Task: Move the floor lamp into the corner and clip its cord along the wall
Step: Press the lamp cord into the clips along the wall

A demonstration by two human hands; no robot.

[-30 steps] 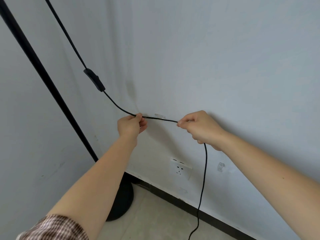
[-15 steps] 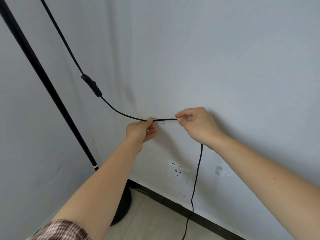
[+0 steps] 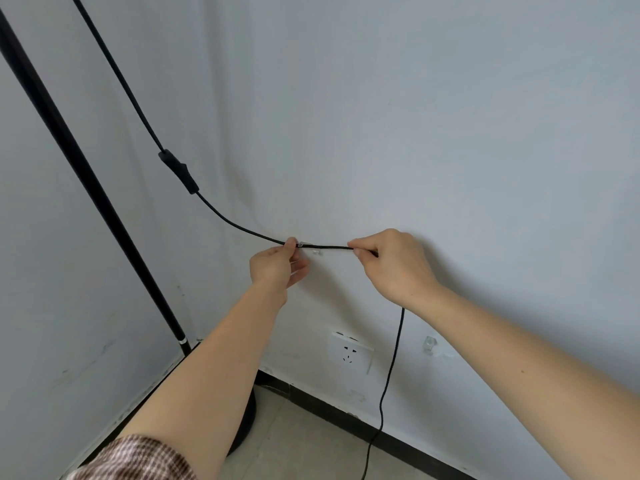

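The floor lamp's black pole (image 3: pixel 86 174) stands in the corner, its round base (image 3: pixel 247 420) mostly hidden behind my left forearm. Its black cord (image 3: pixel 242 230) hangs down past an inline switch (image 3: pixel 178 172) and runs level along the wall. My left hand (image 3: pixel 277 268) pinches the cord just left of a small clear clip (image 3: pixel 308 247) stuck on the wall. My right hand (image 3: pixel 394 265) pinches it to the right of that clip. The stretch between my hands lies against the clip. Below my right hand the cord drops to the floor.
A white wall socket (image 3: pixel 351 351) sits low on the wall, with nothing plugged in. A second clear clip (image 3: pixel 429 344) is stuck to the right of it. A dark skirting board (image 3: pixel 346 414) runs along the bottom of the wall above a pale tiled floor (image 3: pixel 304 448).
Both hands moved right and closer to the wall, bringing the stretched cord up to the clear clip. My left hand slid along the cord until it sits right beside the clip.
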